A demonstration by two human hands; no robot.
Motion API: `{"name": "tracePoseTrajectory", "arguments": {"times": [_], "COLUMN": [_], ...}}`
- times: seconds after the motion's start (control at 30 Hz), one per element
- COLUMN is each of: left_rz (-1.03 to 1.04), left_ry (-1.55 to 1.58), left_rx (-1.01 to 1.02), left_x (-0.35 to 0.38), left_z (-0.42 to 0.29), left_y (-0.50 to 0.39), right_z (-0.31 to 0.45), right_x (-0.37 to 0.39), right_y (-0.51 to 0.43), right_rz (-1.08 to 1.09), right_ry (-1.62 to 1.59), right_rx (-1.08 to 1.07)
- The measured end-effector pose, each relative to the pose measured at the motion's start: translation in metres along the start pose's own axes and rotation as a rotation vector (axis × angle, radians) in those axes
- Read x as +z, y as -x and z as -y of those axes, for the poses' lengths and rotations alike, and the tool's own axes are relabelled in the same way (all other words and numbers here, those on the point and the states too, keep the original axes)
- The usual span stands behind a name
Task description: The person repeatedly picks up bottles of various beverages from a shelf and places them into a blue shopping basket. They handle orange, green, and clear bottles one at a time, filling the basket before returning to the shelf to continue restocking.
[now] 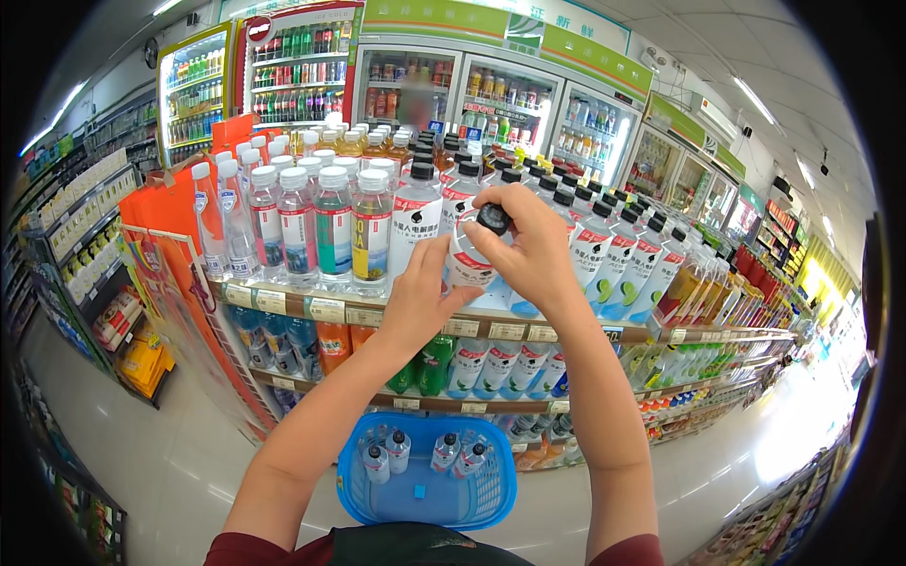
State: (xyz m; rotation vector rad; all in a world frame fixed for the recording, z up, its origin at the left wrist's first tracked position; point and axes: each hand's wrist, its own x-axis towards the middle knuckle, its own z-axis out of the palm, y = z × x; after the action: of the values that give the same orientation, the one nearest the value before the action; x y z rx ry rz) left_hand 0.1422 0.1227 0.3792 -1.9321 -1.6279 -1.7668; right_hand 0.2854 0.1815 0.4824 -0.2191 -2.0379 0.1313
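Above the upper drinks shelf, both hands are on one white-labelled plastic bottle (468, 263) that leans towards me. The fingers and thumb of my right hand (531, 247) grip it around its black screw cap (493, 218). My left hand (427, 293) holds the lower side, thumb across the label near the base. Matching black-capped bottles (417, 219) stand upright just left of it, and more with blue lower parts (591, 255) fill the shelf to the right. Below my forearms, a blue plastic basket (425, 520) holds several small-looking black-capped bottles (445, 453).
White-capped bottles (333, 226) line the shelf's left end, beside an orange display panel (159, 212). Price tags run along the shelf edge (488, 330). Lower shelves hold green bottles (434, 364) and others. Glass-door drink coolers (509, 92) stand behind. Another shelving rack (92, 262) is across the left aisle.
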Motion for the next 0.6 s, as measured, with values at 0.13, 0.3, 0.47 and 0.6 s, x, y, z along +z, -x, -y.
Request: {"name": "tracePoseTrajectory", "arguments": {"times": [0.13,0.3,0.47,0.6], "left_rz": [-0.018,-0.034,-0.083,-0.088], "left_ry": [-0.036,-0.086,-0.218,-0.288], "left_rx": [-0.009,0.004,0.031,0.029], "left_x": [0.004,0.008,0.015,0.02], "left_z": [0.007,0.013,0.025,0.023], "left_y": [-0.006,-0.014,-0.015,-0.017], "right_z": [-0.019,-0.037,-0.053,-0.076], "right_x": [0.01,0.018,0.03,0.038], "right_y": [-0.01,-0.024,-0.03,-0.032], "right_rz": [0.0,0.007,0.055,0.078], "right_ry": [-0.062,-0.049,-0.06,-0.078], "right_rx": [0.079,0.108,0.18,0.319]}}
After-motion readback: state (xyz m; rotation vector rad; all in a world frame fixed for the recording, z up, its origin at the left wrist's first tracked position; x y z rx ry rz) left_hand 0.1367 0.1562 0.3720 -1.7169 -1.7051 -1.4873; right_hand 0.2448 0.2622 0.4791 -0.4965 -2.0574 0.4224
